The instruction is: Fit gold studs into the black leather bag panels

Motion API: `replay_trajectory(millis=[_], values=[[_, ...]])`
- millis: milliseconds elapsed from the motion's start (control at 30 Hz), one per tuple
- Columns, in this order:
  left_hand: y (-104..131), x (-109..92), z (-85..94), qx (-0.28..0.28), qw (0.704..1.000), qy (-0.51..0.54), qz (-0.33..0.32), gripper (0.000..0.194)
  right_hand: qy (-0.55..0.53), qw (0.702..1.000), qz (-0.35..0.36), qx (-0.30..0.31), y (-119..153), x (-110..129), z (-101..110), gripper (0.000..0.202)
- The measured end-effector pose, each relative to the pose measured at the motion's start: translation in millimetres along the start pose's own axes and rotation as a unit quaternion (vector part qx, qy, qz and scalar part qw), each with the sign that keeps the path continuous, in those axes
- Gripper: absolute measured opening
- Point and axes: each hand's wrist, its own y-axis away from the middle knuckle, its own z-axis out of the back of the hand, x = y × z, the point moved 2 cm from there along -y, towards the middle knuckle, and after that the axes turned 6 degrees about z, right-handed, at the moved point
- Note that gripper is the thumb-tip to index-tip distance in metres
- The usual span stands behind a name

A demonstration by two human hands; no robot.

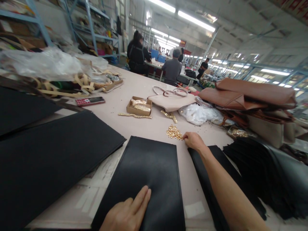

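My left hand [127, 211] lies on a black leather panel [149, 160], its index and middle fingers stretched out and touching the surface. Farther off, my right hand [194, 140] reaches to the right edge of a small pile of gold metal pieces [173, 132], which look like rings or eyelets. Its thumb and fingertips are pinched together there; what is between them is too small to make out. Under my right forearm lies a narrower black leather piece [216, 179].
Large black panels [60, 160] cover the left side. A cardboard box [139, 109] of gold strips, a phone [90, 101] and a pale bag piece [173, 99] lie beyond. Stacked brown bags [255, 96] and black pieces [271, 173] are at right. Several people sit or stand behind.
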Motion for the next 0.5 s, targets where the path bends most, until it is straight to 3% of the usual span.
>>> replay_trajectory(millis=[267, 400, 500], values=[[-3.8, -10.4, 14.9, 0.037, 0.999, 0.015, 0.037, 0.077, 0.029, 0.999, -0.017, 0.015, -11.0, 11.6, 0.1, 0.02], [-5.2, -13.6, 21.9, 0.061, 0.997, 0.029, 0.046, 0.081, 0.022, 0.999, -0.041, -0.01, 0.9, 10.5, 1.1, 0.015], [-5.7, -12.4, 23.3, 0.071, 0.996, 0.036, 0.027, 0.078, -0.006, 0.999, -0.027, -0.036, 18.6, 13.8, 9.4, 0.022]])
